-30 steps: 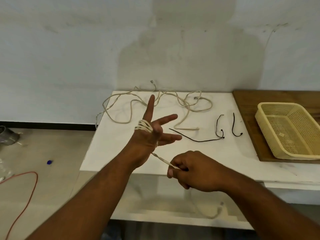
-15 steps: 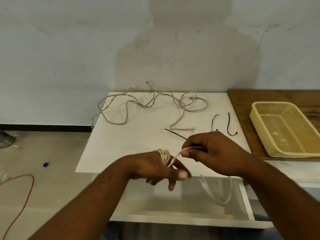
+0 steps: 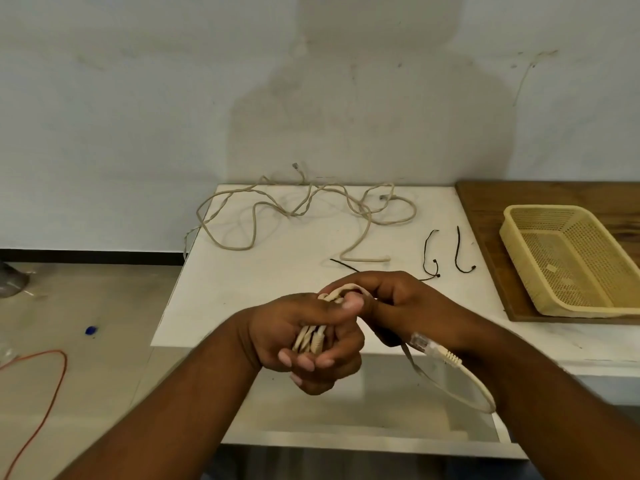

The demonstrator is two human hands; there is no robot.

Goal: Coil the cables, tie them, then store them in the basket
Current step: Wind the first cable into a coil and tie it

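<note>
My left hand (image 3: 304, 337) is curled round a small coil of beige cable (image 3: 310, 341) wound on its fingers, above the white table's front edge. My right hand (image 3: 398, 306) pinches the cable's free strand right beside the left thumb. The loose end with its clear plug (image 3: 427, 346) loops down below my right wrist. A second long beige cable (image 3: 301, 209) lies tangled at the back of the table. Two short black ties (image 3: 431, 254) (image 3: 460, 251) lie near the table's right side. The yellow mesh basket (image 3: 519, 251) stands at the far right.
The white table (image 3: 242, 282) stands against a pale wall. The basket rests on a brown wooden board (image 3: 485, 209). An orange cord (image 3: 52, 375) and a small blue object (image 3: 90, 330) lie on the floor to the left. A lower shelf (image 3: 346, 427) shows under the table.
My left hand went from spread and raised to lowered and closed round the coil. My right hand rose from below it to beside its thumb, bringing the strand over. The trailing end got shorter.
</note>
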